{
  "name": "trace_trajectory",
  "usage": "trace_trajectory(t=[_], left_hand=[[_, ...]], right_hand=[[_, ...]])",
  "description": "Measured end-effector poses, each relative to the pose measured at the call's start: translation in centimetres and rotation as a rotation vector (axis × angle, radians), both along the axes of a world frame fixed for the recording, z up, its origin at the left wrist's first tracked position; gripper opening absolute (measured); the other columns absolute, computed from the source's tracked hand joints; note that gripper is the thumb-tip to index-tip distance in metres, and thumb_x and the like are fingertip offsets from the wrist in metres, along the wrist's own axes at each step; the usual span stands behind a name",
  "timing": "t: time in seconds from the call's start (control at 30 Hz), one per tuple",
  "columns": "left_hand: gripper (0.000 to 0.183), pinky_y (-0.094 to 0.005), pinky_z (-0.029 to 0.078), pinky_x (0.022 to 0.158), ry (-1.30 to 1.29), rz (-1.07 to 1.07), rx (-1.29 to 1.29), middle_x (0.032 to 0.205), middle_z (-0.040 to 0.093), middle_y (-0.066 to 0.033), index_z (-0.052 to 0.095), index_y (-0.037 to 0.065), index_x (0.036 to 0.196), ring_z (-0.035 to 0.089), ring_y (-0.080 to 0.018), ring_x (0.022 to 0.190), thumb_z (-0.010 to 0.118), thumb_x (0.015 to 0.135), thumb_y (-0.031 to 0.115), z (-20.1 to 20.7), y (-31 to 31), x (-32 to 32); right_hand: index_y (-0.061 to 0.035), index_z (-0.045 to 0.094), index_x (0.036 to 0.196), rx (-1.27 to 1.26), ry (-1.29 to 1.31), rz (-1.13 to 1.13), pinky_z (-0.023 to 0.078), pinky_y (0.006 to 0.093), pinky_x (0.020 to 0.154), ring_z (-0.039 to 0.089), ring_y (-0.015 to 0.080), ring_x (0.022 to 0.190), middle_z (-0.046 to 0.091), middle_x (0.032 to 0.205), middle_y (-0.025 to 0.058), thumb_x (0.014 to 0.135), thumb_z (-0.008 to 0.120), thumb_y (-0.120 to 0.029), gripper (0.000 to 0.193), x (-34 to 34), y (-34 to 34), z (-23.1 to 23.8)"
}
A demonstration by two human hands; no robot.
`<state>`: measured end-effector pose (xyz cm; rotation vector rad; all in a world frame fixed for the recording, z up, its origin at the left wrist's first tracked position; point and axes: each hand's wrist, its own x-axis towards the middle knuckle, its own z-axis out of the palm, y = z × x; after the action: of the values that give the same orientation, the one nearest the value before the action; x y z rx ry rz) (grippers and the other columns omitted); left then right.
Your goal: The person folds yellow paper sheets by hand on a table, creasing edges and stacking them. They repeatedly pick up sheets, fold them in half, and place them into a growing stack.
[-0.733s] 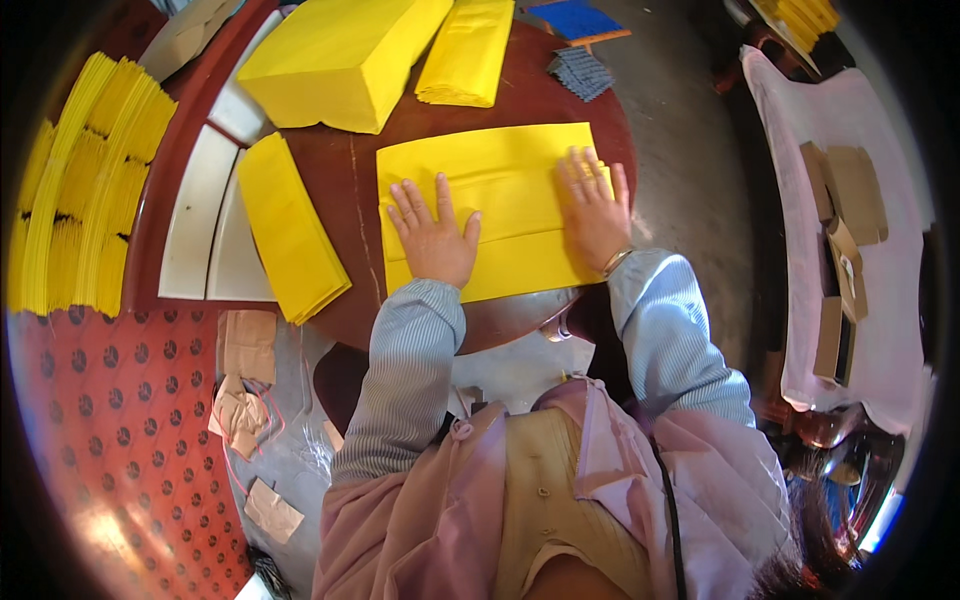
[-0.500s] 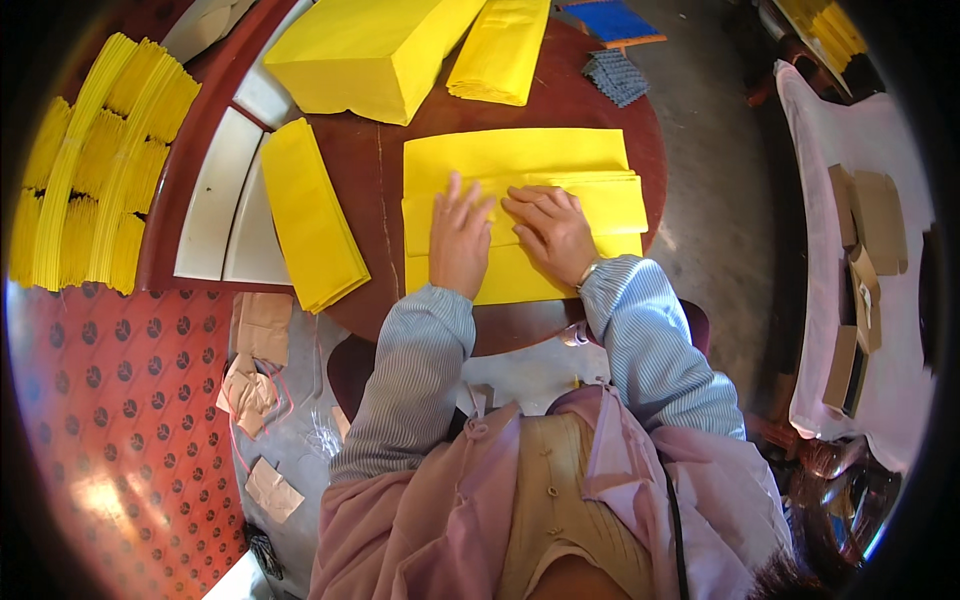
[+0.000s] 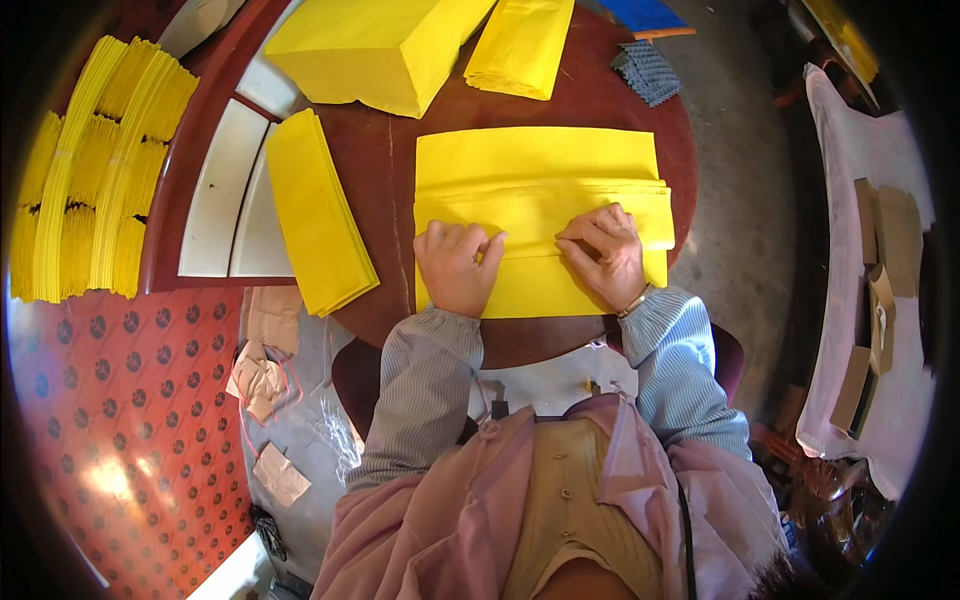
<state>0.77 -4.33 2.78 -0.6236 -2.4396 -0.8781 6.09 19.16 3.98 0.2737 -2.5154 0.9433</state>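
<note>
A folded yellow sheet (image 3: pixel 536 156) lies flat on the round dark-red table, with a raised folded band across its middle. My left hand (image 3: pixel 458 262) rests at the band's lower left, its fingers curled and the thumb close to the index finger. Farther right, my right hand (image 3: pixel 606 256) has thumb and fingertips pinched together on the band's lower edge. Both hands are closed on the sheet; the exact bit of material between the fingertips is hidden. To the left lies a long folded yellow stack (image 3: pixel 318 215).
A boxy yellow bundle (image 3: pixel 350 55) and a yellow roll-like stack (image 3: pixel 522 50) sit at the table's far side. Near its right rim is a grey-blue textured cloth (image 3: pixel 648 74). Tall yellow stacks (image 3: pixel 85 180) stand far left. Opened brown cartons (image 3: pixel 882 300) lie on a white-covered surface at right.
Both hands have drawn nearer to me and spread slightly apart. Their flattened, outstretched fingers have curled into closed grips at the band's lower edge. The view has shifted a little.
</note>
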Motion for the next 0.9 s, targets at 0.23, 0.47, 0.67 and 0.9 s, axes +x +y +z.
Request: trace_trajectory(t=[0.23,0.47,0.67,0.9], left_hand=[[0.02,-0.0433,0.043,0.08,0.04,-0.024,0.003,0.085,0.062,-0.0046,0.063,0.011,0.085,0.058,-0.0269,0.084,0.083,0.078,0.011,-0.2,0.3,-0.3],[0.019,-0.0444,0.049,0.087,0.02,-0.281,-0.018,0.099,0.071,-0.0072,0.073,0.009,0.098,0.063,-0.0287,0.094,0.075,0.08,0.005,-0.3,0.1,-1.1],[0.011,-0.0426,0.045,0.081,0.045,-0.178,-0.018,0.078,0.069,-0.0037,0.071,0.012,0.085,0.061,-0.0255,0.081,0.081,0.08,0.013,0.3,0.1,-0.1],[0.018,-0.0416,0.041,0.074,0.038,-0.072,-0.1,0.081,0.071,-0.0027,0.07,0.012,0.081,0.058,-0.0255,0.077,0.086,0.078,0.018,-0.1,-0.3,-0.2]], right_hand=[[-0.0079,0.078,0.095,0.091,-0.076,-0.075,0.047,0.0429,0.09,0.063,0.027,0.097,0.074,0.102,0.0056,0.078,0.079,-0.009,0.017,0.6,-0.5,1.6],[-0.0076,0.077,0.105,0.149,0.03,0.019,0.046,0.0448,0.103,0.066,0.0274,0.112,0.075,0.112,0.0054,0.08,0.073,-0.009,0.025,0.4,-1.4,1.4],[-0.0106,0.078,0.096,0.098,-0.018,-0.028,0.046,0.0437,0.099,0.066,0.0264,0.107,0.075,0.105,0.0048,0.084,0.078,-0.014,0.012,3.0,1.0,1.1],[-0.0087,0.076,0.087,0.065,0.006,-0.145,0.045,0.0445,0.085,0.06,0.0278,0.09,0.071,0.092,0.0065,0.085,0.08,-0.019,0.011,4.4,2.9,0.4]])
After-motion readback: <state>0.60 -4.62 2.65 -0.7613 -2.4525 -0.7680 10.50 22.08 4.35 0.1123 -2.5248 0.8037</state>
